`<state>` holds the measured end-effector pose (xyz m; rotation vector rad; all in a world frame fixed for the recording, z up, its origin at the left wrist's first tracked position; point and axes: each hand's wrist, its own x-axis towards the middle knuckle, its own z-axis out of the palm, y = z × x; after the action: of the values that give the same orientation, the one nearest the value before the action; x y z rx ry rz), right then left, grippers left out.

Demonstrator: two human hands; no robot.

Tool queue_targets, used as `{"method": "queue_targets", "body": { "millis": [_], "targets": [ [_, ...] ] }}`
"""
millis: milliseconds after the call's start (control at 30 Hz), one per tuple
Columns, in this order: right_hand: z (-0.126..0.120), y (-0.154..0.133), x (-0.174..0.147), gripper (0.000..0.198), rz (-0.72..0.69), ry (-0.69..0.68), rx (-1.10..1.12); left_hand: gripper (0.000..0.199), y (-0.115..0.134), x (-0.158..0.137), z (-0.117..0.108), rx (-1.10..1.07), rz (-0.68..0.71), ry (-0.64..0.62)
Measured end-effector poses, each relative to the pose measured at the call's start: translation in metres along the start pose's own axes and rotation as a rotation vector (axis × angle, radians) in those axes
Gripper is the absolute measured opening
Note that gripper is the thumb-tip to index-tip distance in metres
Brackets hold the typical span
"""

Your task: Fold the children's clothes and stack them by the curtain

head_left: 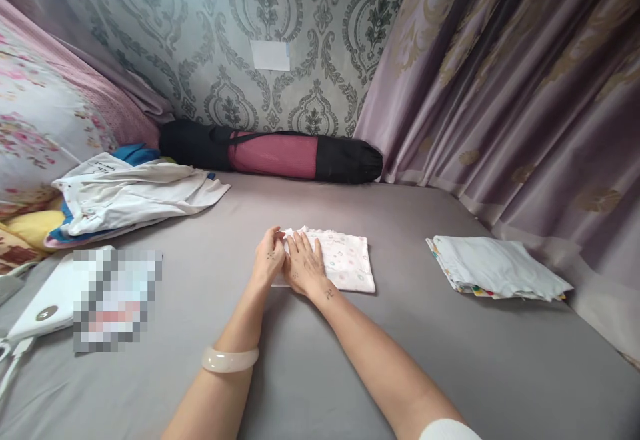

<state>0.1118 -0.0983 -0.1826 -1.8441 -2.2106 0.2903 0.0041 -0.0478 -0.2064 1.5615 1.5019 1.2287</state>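
Note:
A folded pale pink printed garment (347, 260) with a ruffled far edge lies flat on the grey bed sheet in front of me. My right hand (304, 263) presses flat on its left part, fingers stretched out and a little apart. At the garment's left edge, my left hand (270, 255) is curled, thumb and fingers closed on the cloth; its fingertips are partly hidden. The two hands touch or nearly touch each other. A pale bangle (230, 360) circles my left forearm.
A folded white cloth stack (500, 267) lies right. To the left are a pile of clothes (145, 190), a white power bank (55, 300) with a cable and a blurred item (120, 300). A black and red long bag (273, 153) lies along the wall, beside curtains (500, 80).

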Motion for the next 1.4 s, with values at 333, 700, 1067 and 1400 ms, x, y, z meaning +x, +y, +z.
{"method": "queue_targets", "body": {
  "millis": [333, 700, 1067, 1400],
  "targets": [
    [-0.017, 0.015, -0.014, 0.054, 0.073, 0.067, -0.001, 0.034, 0.012, -0.014, 0.002, 0.185, 0.306, -0.058],
    [-0.010, 0.035, -0.024, 0.053, 0.124, 0.089, -0.066, 0.026, 0.022, -0.025, 0.007, 0.440, 0.553, -0.289],
    [-0.009, 0.036, -0.027, 0.053, 0.110, 0.137, -0.062, 0.025, 0.020, -0.026, 0.007, 0.467, 0.545, -0.295],
    [-0.017, 0.048, -0.029, 0.054, 0.251, 0.193, -0.075, 0.030, 0.018, -0.026, 0.005, 0.481, 0.556, -0.310]
  ]
}}
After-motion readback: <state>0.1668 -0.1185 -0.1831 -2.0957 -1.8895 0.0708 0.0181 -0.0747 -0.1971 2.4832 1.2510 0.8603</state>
